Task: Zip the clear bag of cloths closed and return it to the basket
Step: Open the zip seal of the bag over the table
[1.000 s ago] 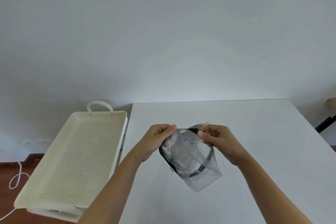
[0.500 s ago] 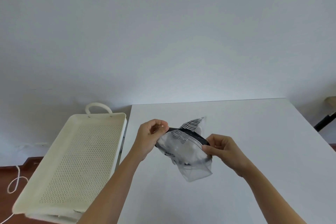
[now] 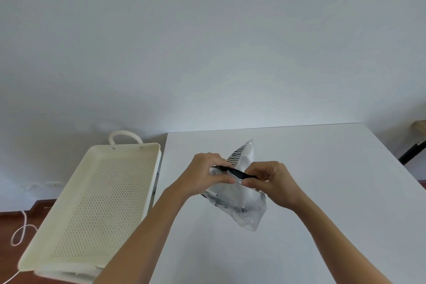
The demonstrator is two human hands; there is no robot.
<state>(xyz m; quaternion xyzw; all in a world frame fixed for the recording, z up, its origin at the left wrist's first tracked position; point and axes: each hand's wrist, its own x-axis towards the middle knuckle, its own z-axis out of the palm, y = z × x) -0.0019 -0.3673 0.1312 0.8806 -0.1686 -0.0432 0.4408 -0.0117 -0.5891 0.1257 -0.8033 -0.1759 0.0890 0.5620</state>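
Observation:
A clear bag (image 3: 239, 205) with a black zipper strip along its top holds white cloths, and one striped cloth corner (image 3: 242, 154) sticks up behind it. I hold the bag just above the white table (image 3: 322, 191). My left hand (image 3: 207, 175) pinches the left end of the zipper strip. My right hand (image 3: 272, 182) pinches the strip a little to the right, close to the left hand. The cream perforated basket (image 3: 69, 203) stands left of the table, with nothing visible in it.
The basket has a looped handle (image 3: 125, 136) at its far end. A white cord (image 3: 20, 233) lies on the brown floor at the left. A dark leg of other furniture (image 3: 410, 154) shows at the right edge. A plain wall is behind.
My right hand has moved left along the zipper strip toward my left hand. The bag has dropped lower and swung, with the striped cloth corner showing behind it.

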